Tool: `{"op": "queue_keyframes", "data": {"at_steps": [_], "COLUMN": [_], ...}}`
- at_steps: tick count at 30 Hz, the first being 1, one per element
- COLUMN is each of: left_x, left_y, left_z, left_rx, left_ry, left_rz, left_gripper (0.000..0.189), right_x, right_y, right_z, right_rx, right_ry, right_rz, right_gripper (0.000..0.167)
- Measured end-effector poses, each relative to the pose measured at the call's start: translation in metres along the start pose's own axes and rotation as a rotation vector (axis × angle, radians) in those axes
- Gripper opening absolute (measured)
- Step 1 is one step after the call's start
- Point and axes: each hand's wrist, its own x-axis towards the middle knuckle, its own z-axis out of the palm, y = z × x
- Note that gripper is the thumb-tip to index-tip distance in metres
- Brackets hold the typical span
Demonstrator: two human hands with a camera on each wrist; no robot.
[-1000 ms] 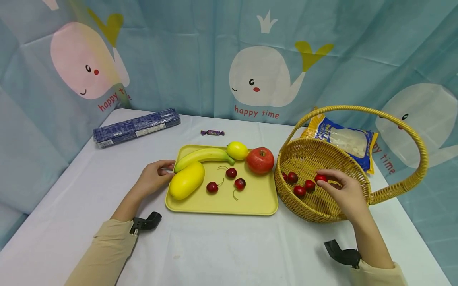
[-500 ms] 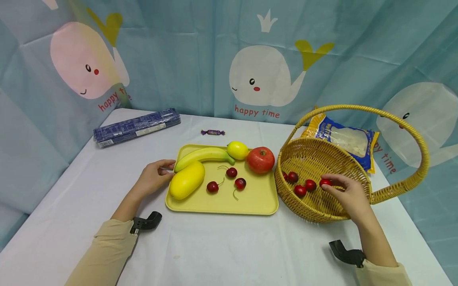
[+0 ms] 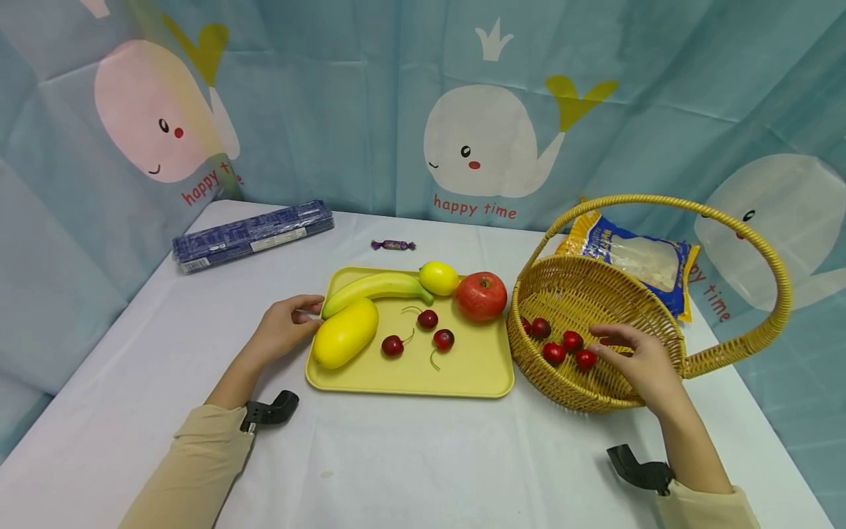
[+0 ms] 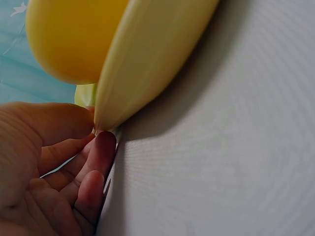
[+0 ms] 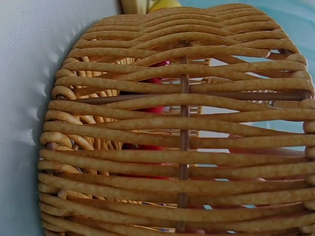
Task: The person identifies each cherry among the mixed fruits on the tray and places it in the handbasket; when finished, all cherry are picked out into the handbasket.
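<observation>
My left hand (image 3: 284, 328) pinches the left rim of the yellow tray (image 3: 423, 380); in the left wrist view the thumb lies above the tray's edge (image 4: 147, 64) and the fingers curl beneath. Inside the wicker basket (image 3: 581, 290), my right hand (image 3: 640, 361) hovers with thumb and fingers parted, holding nothing. Just left of its fingertips lies a red cherry (image 3: 585, 359), beside several others. On the tray are a banana (image 3: 373, 287), a yellow oval fruit (image 3: 346, 334), a lemon (image 3: 439, 278), a red apple (image 3: 481, 297) and three stemmed cherries (image 3: 427, 319). Basket weave (image 5: 182, 118) mostly hides the right hand in its wrist view.
The basket's tall handle (image 3: 780, 286) arches over its right side. Behind the basket leans a blue and yellow bag (image 3: 644, 257). A wrapped candy (image 3: 393, 245) lies behind the tray, and a long dark blue package (image 3: 254, 236) at the back left. A curtain hangs behind the table.
My right hand has moved slightly right and let go of the cherry, which now lies in the basket with the others. The left hand and tray have stayed put.
</observation>
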Motion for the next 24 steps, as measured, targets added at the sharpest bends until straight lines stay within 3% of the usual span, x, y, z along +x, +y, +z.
{"op": "queue_keyframes", "data": {"at_steps": [13, 19, 24], "left_x": [0.001, 0.0, 0.001], "left_y": [0.0, 0.0, 0.0], "left_z": [-0.001, -0.001, 0.0], "left_rx": [0.009, 0.007, 0.006], "left_ry": [0.002, 0.003, 0.003], "left_rz": [0.016, 0.011, 0.005], "left_gripper": [0.046, 0.046, 0.046], "right_x": [0.002, 0.005, 0.009], "right_y": [-0.01, -0.04, -0.069], "right_z": [0.004, 0.012, 0.027], "right_rx": [0.059, 0.24, 0.418], "right_ry": [0.046, 0.089, 0.061], "right_rz": [-0.001, -0.085, -0.181], "right_gripper": [0.043, 0.039, 0.035]}}
